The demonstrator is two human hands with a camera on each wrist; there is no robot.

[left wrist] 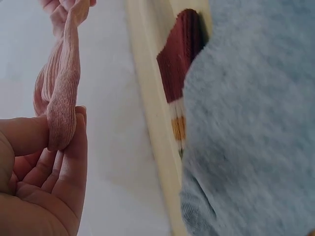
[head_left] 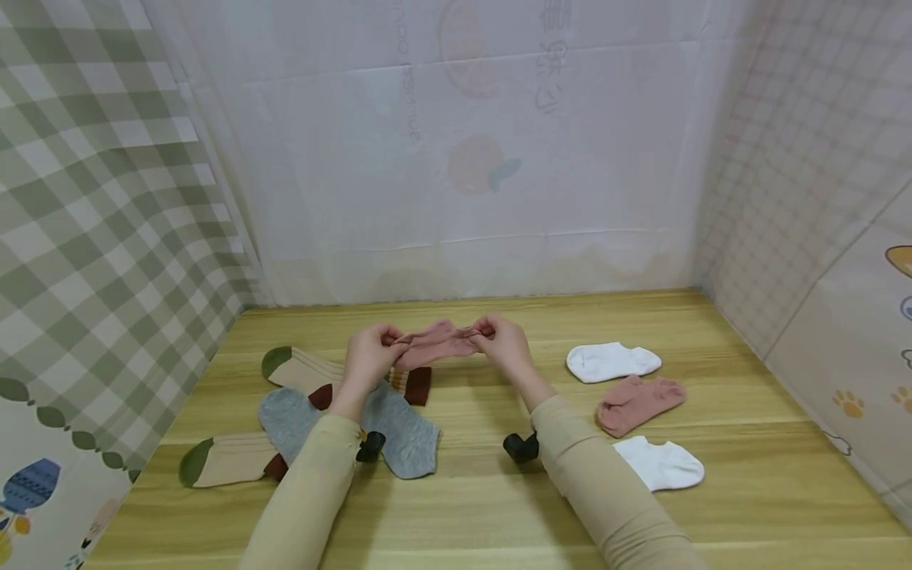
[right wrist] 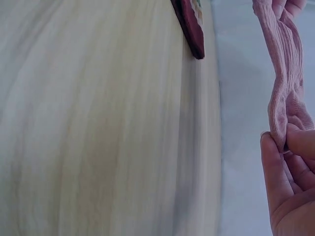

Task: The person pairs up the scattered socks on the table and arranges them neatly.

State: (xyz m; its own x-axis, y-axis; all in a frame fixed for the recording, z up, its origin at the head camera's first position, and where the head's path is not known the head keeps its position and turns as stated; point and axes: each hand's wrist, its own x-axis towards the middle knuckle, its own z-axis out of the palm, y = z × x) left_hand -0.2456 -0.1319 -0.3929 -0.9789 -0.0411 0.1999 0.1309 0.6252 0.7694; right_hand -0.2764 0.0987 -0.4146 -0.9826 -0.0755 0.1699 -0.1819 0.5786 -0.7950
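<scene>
A pink ribbed sock (head_left: 436, 345) is held up above the table, stretched sideways between both hands. The left hand (head_left: 370, 358) pinches one end of it between thumb and fingers. At the other end the right hand (head_left: 504, 348) pinches the fabric likewise. Seen from the left wrist, the sock (left wrist: 63, 78) hangs folded over the fingertips; the right wrist view has its ribbed length (right wrist: 283, 64) running up to the far hand. Below the left forearm lie grey socks (head_left: 409, 435) and beige socks with green toes (head_left: 231, 461), partly hidden by the sleeve.
On the right of the wooden table (head_left: 470, 514) lie a white sock (head_left: 613, 362), another pink sock (head_left: 637, 404) and a second white sock (head_left: 666, 465), partly behind the right sleeve. A dark red striped cuff (head_left: 418, 385) shows beyond the grey sock. Fabric-covered walls (head_left: 463, 174) enclose the table's back and sides.
</scene>
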